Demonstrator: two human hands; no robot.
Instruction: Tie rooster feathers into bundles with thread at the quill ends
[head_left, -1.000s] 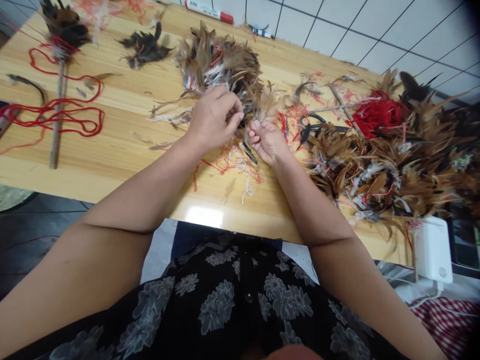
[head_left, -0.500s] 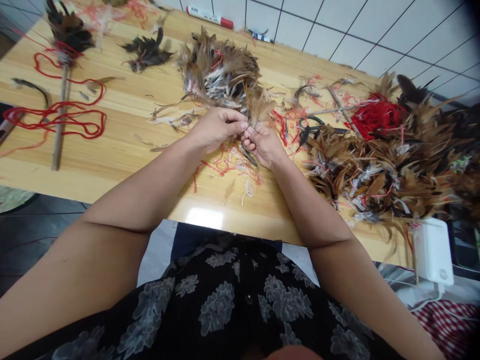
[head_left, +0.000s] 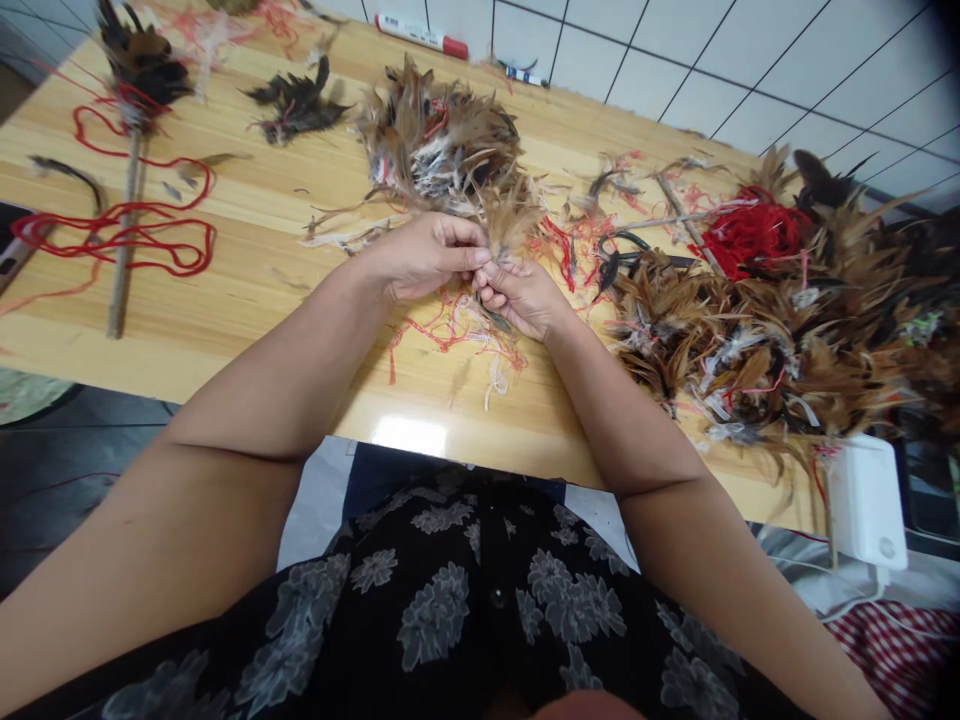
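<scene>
Over the middle of the table my two hands meet at the fingertips. A small bunch of brown feathers (head_left: 511, 222) stands up from my right hand (head_left: 525, 297), whose fingers are closed around its base. My left hand (head_left: 437, 260) pinches with thumb and forefinger right against the right hand's fingertips; whatever sits in that pinch is too small to make out. Just beyond lies a large heap of brown and white feathers (head_left: 442, 135). Scraps of red and white string (head_left: 450, 325) are strewn beneath the hands.
On the right are a big pile of brown feathers (head_left: 750, 340), a tangle of red string (head_left: 757, 232) and a white charger (head_left: 870, 500). A stick with dark feathers (head_left: 124, 240) lies left under looped red cord (head_left: 187, 248). Markers (head_left: 420, 36) lie along the tiled wall.
Both hands have shifted slightly to the left, with the feather bunch moving along in the right hand. The left hand still pinches close to the right fingertips.
</scene>
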